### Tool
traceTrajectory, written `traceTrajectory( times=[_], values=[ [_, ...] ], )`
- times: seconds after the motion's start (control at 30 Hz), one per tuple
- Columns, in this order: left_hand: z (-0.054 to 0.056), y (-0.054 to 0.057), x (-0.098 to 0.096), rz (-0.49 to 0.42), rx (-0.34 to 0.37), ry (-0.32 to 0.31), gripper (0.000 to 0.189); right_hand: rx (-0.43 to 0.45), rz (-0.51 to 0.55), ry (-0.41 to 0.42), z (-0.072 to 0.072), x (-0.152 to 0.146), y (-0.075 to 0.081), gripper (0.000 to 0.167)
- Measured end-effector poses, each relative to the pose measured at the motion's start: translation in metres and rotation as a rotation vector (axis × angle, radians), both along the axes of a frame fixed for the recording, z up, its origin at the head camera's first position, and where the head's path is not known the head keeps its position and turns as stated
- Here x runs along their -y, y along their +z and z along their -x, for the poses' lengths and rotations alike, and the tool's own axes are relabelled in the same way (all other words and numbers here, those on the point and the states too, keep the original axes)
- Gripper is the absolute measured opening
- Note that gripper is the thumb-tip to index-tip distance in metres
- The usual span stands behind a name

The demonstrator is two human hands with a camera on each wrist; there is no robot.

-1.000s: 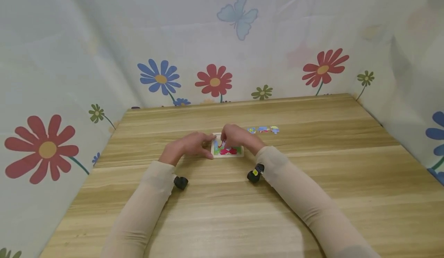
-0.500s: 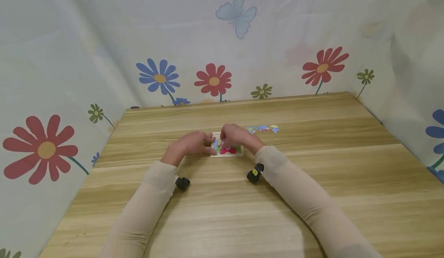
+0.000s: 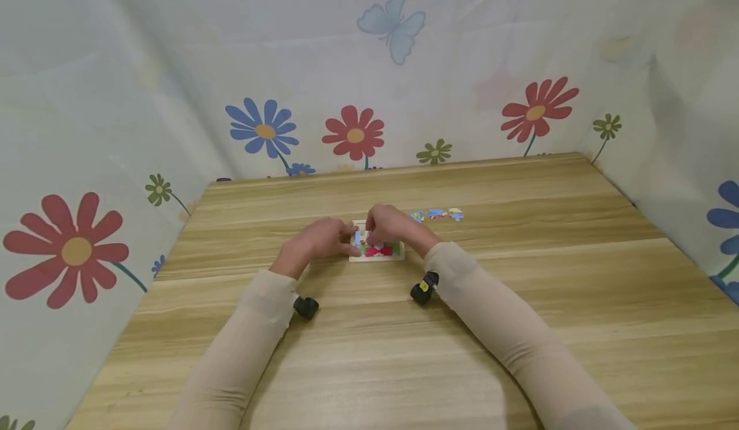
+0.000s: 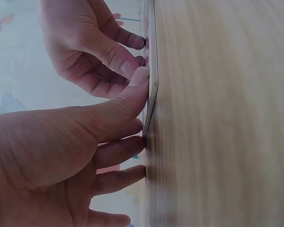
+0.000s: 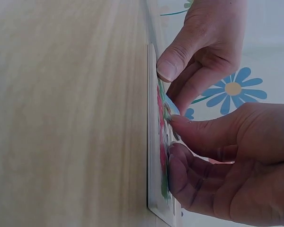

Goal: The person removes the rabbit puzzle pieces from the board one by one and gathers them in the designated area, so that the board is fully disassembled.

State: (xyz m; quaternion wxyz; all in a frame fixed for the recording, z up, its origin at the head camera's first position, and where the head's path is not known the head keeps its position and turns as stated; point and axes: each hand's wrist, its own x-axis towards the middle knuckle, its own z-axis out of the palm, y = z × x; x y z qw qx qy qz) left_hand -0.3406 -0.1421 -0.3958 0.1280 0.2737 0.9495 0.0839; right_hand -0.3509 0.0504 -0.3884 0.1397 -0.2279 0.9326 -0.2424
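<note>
A small jigsaw puzzle board [image 3: 378, 258] with a pale frame and a red, green and blue picture lies flat on the table. My left hand [image 3: 316, 239] holds its left side: the thumb [image 4: 132, 92] lies on the near edge, and the other fingers are at the left corner and on the tabletop. Over the board, my right hand [image 3: 392, 224] pinches a puzzle piece [image 5: 175, 135] between thumb and fingertips. That piece is tilted against the picture, mostly hidden by the fingers. In the right wrist view, the right fingertips are right at the picture's surface.
Several loose puzzle pieces [image 3: 437, 214], blue with yellow and red, lie in a row behind and right of the board on the wooden table [image 3: 369, 353]. A flower-printed cloth [image 3: 462, 64] hangs behind the table and at both sides. Black wrist cameras [image 3: 424, 289] sit close above the tabletop.
My left hand has shifted slightly right, its thumb now further over the board's edge. The right hand stays over the board, and less red shows under its fingertips. The loose pieces have not moved.
</note>
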Motion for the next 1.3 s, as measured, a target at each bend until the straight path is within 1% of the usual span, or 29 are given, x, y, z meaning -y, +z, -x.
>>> traceTrajectory(
  times=[0.17, 0.27, 0.37, 0.47, 0.6, 0.67, 0.77, 0.97, 1.1, 1.3],
  values=[
    [0.0, 0.001, 0.0, 0.031, -0.009, -0.005, 0.064, -0.005, 0.014, -0.005, 0.0, -0.001, 0.0, 0.012],
    [0.0, 0.001, -0.001, 0.072, -0.029, -0.03, 0.064, -0.002, 0.03, -0.003, 0.001, -0.002, 0.0, 0.009],
    [0.0, 0.001, 0.0, 0.095, -0.042, -0.052, 0.066, 0.001, 0.053, 0.002, 0.002, -0.003, 0.0, 0.007],
    [0.001, 0.001, 0.0, 0.086, -0.039, -0.061, 0.064, 0.01, 0.075, 0.006, 0.003, -0.003, -0.001, 0.007],
    [0.001, 0.001, 0.002, 0.051, -0.023, -0.062, 0.057, 0.038, 0.107, -0.004, 0.004, -0.004, -0.002, 0.007],
    [0.002, 0.0, 0.002, 0.046, -0.024, -0.075, 0.053, 0.063, 0.132, -0.015, 0.005, -0.005, -0.003, 0.007],
    [0.002, 0.0, 0.002, 0.035, -0.019, -0.064, 0.053, 0.098, 0.175, -0.035, 0.007, -0.006, -0.003, 0.008],
    [0.003, 0.001, 0.003, -0.003, 0.011, -0.003, 0.054, 0.126, 0.226, -0.029, 0.009, -0.007, -0.002, 0.009],
    [0.003, 0.001, 0.002, -0.016, 0.025, 0.007, 0.054, 0.161, 0.273, -0.037, 0.009, -0.009, -0.001, 0.01],
    [0.003, 0.001, 0.001, -0.026, 0.063, 0.013, 0.055, 0.216, 0.389, -0.071, 0.012, -0.021, 0.003, 0.015]
  ],
)
